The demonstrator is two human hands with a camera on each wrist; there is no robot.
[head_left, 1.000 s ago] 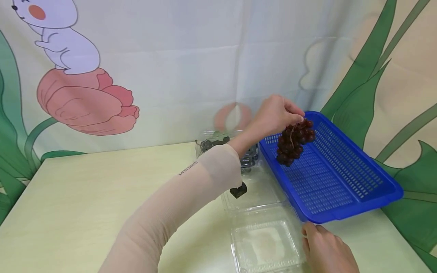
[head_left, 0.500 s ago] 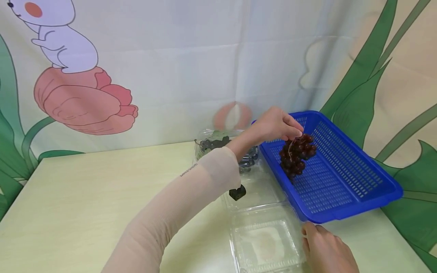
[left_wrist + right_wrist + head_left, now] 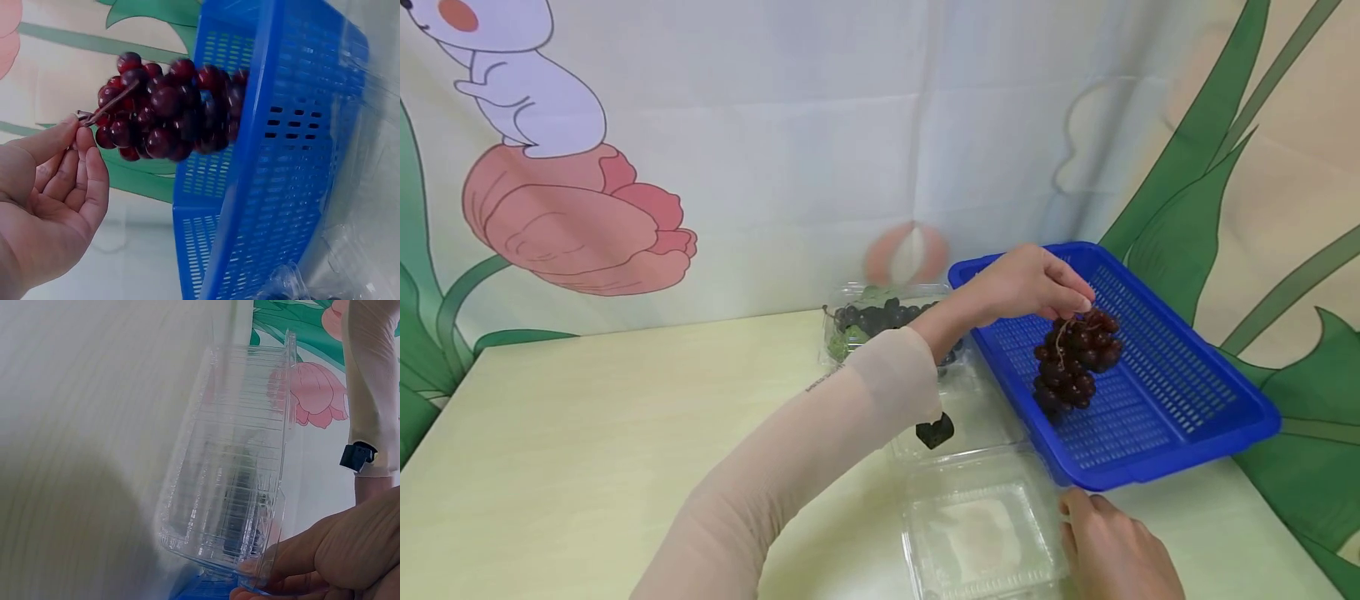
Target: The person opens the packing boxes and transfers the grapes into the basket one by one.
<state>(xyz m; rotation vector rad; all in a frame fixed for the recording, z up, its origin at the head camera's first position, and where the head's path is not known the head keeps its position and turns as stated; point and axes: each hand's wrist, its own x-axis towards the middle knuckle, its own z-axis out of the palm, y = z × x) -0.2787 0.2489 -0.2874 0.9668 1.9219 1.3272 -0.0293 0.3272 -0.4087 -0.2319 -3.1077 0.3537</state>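
My left hand (image 3: 1033,282) pinches the stem of a bunch of dark red grapes (image 3: 1078,358). The bunch hangs over the blue plastic basket (image 3: 1187,461), its lower end below the rim in the left wrist view, where thumb and fingertips meet on the stem (image 3: 112,107). Whether the grapes touch the basket's bottom I cannot tell. At the lower right, my right hand (image 3: 1120,546) holds the edge of an open clear plastic clamshell box (image 3: 917,542). Thumb and fingers grip that box's wall (image 3: 250,456) in the right wrist view.
Behind my left forearm stands another clear clamshell box (image 3: 951,290) with dark grapes (image 3: 880,318) and something green inside, partly hidden. A black wrist camera (image 3: 935,431) sits at the left sleeve's cuff. A printed cloth (image 3: 760,167) hangs behind the pale table (image 3: 587,442).
My left hand has moved down and to the right, lowering the grapes further into the basket's area. The right hand stays on the clamshell box.
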